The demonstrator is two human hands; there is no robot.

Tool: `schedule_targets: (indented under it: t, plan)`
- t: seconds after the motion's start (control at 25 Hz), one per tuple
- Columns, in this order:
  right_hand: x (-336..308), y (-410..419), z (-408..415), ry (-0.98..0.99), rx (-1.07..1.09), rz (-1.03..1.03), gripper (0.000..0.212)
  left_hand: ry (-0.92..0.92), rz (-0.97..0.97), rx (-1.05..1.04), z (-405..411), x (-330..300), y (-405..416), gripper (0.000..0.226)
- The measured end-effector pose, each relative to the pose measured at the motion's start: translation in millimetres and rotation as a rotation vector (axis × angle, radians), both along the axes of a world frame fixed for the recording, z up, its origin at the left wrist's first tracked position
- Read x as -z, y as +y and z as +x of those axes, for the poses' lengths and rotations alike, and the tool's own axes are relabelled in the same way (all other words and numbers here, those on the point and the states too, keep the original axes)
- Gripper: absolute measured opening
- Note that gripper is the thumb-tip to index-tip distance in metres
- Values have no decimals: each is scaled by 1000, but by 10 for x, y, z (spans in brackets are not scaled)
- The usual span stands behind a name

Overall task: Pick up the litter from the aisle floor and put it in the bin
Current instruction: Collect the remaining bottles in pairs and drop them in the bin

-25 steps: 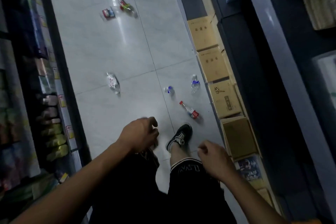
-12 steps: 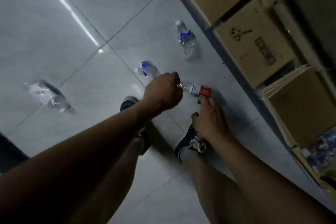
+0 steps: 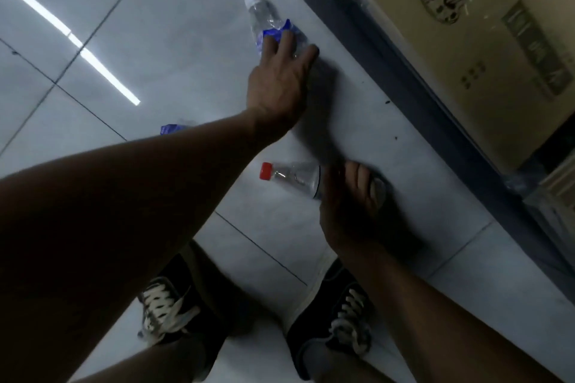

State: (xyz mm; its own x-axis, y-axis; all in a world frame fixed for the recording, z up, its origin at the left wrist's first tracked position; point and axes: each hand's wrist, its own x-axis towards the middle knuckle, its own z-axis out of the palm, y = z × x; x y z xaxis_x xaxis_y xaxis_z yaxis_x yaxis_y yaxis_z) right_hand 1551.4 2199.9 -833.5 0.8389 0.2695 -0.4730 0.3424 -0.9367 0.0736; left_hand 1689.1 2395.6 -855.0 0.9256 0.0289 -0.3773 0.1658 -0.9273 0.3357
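Litter lies on the pale floor [image 3: 174,40] close to the person's feet: three plastic bottles. Farthest is a clear bottle with a white cap and blue label [image 3: 264,22], lying near the dark shelf base [image 3: 389,50] on the right. The left hand [image 3: 280,81] reaches across to it, fingers spread and laid over its lower half, touching the label; whether they have closed round it cannot be told. Nearer, a clear bottle with a red cap [image 3: 289,177] lies on its side, cap pointing left. The right hand [image 3: 351,205] is curled over its body, fingers wrapped round the far side and gripping it. A third crushed bottle with a blue label [image 3: 171,127] shows only as a scrap at the left, mostly hidden behind the left forearm. Two dark shoes with pale laces [image 3: 165,311] stand at the near edge of the view. A brown box [image 3: 485,50] with a printed emblem sits on the shelf at the far right. A bright strip of reflected light [image 3: 74,40] crosses the tiles at the left.
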Motion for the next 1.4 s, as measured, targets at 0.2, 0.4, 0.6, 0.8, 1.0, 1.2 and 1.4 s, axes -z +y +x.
schedule_targets:
  t: [0.2, 0.4, 0.6, 0.8, 1.0, 1.2, 1.4]
  plan:
    - [-797, -73, -47, 273, 60, 3, 53, -73, -162, -73, -360, -790, 113, 51]
    - [-2368, -127, -190, 401, 87, -12, 75, 42, -414, -388, -1076, -2330, 304, 55]
    - [-4136, -135, -292, 418, 67, -27, 71, 326, -482, -683, -1748, -4187, 396, 22]
    - [-5785, -121, -318, 488, 60, 17, 69, 485, -648, -575, -2158, -5996, 529, 77]
    - [-7036, -97, -382, 514, 59, 114, 72, 323, -647, -616, -2237, -7269, 738, 88]
    - [-7754, -107, -631, 407, 160, 194, 69, 336, -684, -642, -2337, -7974, 816, 100]
    - [-8169, -101, -1180, 223, 477, 230, 64, 294, -626, -506, -2454, -8148, 1006, 83]
